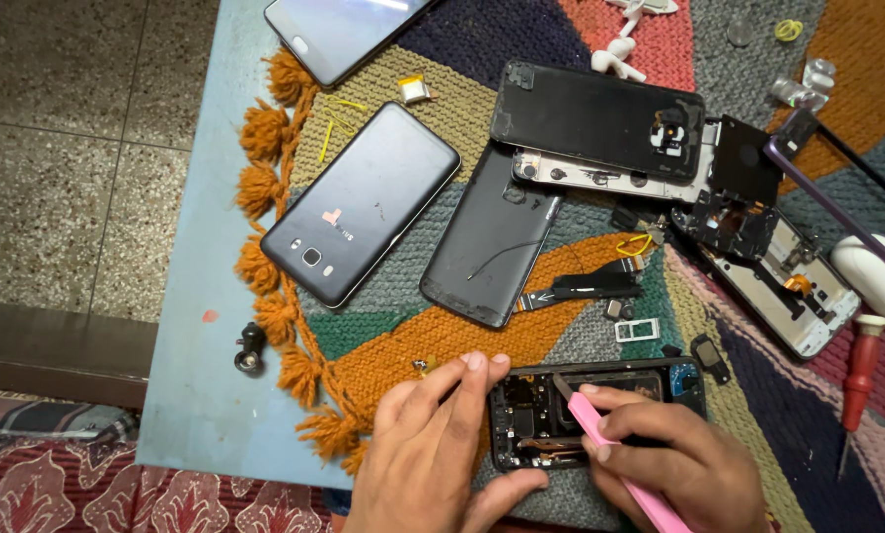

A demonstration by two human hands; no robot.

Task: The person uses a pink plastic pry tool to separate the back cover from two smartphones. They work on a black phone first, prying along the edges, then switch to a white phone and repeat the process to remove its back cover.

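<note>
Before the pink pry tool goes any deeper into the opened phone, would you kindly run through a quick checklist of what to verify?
1. Left hand steadies the opened phone at its left end: ok.
2. Right hand grips the pink pry tool: ok.
3. Tool tip sits inside the frame: ok.
4. Tip is clear of the flex cable: cannot tell.
5. Phone lies flat on the knitted mat: ok.
6. Red screwdriver lies near the right hand: ok.

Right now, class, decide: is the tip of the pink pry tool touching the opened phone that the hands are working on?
Touching. The head view shows the pink pry tool, held in the right hand, with its dark tip inside the opened phone; no gap shows.
</note>
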